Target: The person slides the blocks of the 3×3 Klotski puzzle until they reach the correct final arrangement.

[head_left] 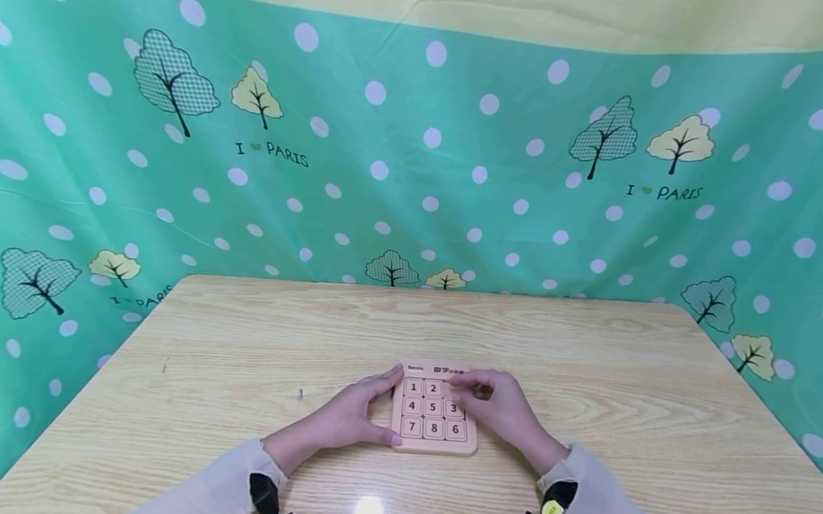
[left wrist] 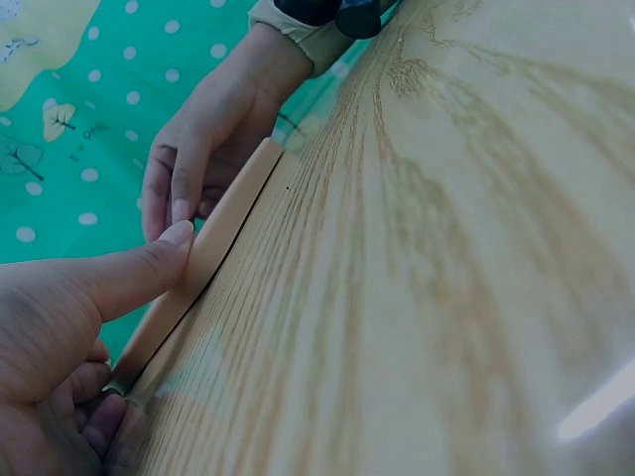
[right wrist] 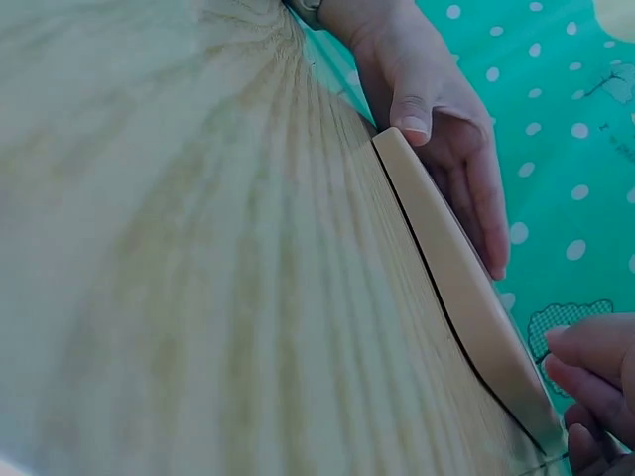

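A pink number slide puzzle (head_left: pixel 434 446) lies flat on the table, with tiles 1 to 8 showing and a gap at its top right. My left hand (head_left: pixel 343 415) holds its left side, the thumb at the near left corner and the fingers reaching to the far left corner. Over the gap and the tile 3 (head_left: pixel 454 408), my right hand (head_left: pixel 501 407) has its index finger extended and its other fingers bent. Both wrist views show the puzzle edge-on, so its tiles are hidden there. Whether the right fingertips touch a tile I cannot tell.
The wood-grain table (head_left: pixel 271 319) spreads around the puzzle on every side. Behind it hangs a green dotted cloth (head_left: pixel 404 153) with printed trees. Black straps (head_left: pixel 264 494) circle the sleeves at both wrists. A light reflection shows at the near edge.
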### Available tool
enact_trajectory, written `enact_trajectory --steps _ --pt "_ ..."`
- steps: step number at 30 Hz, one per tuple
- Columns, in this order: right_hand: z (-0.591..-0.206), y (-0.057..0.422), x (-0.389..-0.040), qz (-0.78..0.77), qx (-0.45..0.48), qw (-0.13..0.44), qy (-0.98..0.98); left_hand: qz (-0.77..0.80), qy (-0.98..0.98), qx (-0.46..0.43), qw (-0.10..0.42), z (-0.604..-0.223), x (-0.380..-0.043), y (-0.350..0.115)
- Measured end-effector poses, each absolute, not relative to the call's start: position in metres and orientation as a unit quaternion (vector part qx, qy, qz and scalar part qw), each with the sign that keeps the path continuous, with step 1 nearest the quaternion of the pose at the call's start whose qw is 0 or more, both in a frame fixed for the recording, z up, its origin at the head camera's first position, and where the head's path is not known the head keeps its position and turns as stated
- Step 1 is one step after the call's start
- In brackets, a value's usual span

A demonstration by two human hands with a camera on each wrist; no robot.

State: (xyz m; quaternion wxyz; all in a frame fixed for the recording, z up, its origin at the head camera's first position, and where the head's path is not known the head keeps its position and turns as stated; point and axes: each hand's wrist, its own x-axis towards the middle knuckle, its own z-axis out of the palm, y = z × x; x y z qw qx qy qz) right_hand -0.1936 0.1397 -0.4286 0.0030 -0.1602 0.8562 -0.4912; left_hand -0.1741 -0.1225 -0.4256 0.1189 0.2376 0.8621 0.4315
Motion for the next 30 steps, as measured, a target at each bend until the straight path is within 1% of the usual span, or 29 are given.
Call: enact_trajectory --steps 11,30 --pt "-0.429 0.152 -0.188 -0.496 -0.183 0.062 0.847 0.429 0.864 0.235 0.117 -0.426 -0.174 -0.122" --pt "-0.425 0.152 -0.191 -0.448 -0.223 0.065 0.863 0.436 0.86 0.237 0.117 -0.428 -0.175 -0.122"
